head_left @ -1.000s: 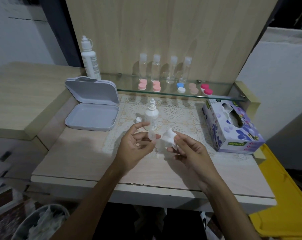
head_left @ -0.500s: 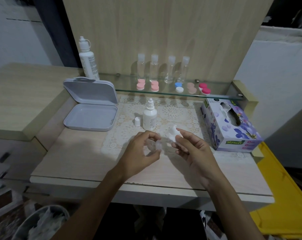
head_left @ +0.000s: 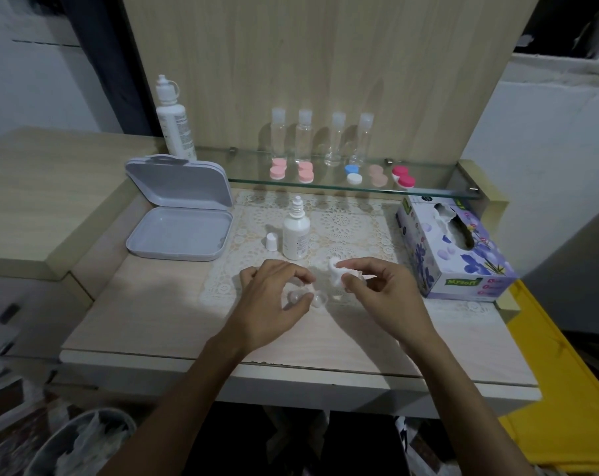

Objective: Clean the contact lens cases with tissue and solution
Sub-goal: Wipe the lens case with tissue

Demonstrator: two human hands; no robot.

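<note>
Two hands work at the centre of the frame, over the pale wooden counter [head_left: 146,317] and the edge of its white lace mat [head_left: 346,228]. The step in hand appears to be wiping: the left hand [head_left: 274,304] holds a clear, twin-cup plastic contact lens case [head_left: 306,297] low over the counter, thumb below and fingers curled above it, clamped lightly on the case. The right hand [head_left: 377,290], just beside it, pinches a small wad of white tissue [head_left: 337,274] between thumb and forefinger, the remaining fingers loosely curled. The wad and the case stand close but apart; no contact is visible.

The next move, in my judgement, calls for bringing the wad into one cup of the case and turning it there, the left hand holding the case steady. The case is transparent and small, so its open cups are hard to tell.

Both forearms enter from the lower edge and converge; the wrists are raised off the counter.

Behind the hands, at centre, stands a small white dropper bottle of solution [head_left: 296,235], uncapped, with its white cap [head_left: 271,241] just beside it on the left. A floral purple tissue box [head_left: 456,252] sits at right. Five coloured lens cases [head_left: 353,174] lie on the glass shelf [head_left: 428,194] above.
</note>
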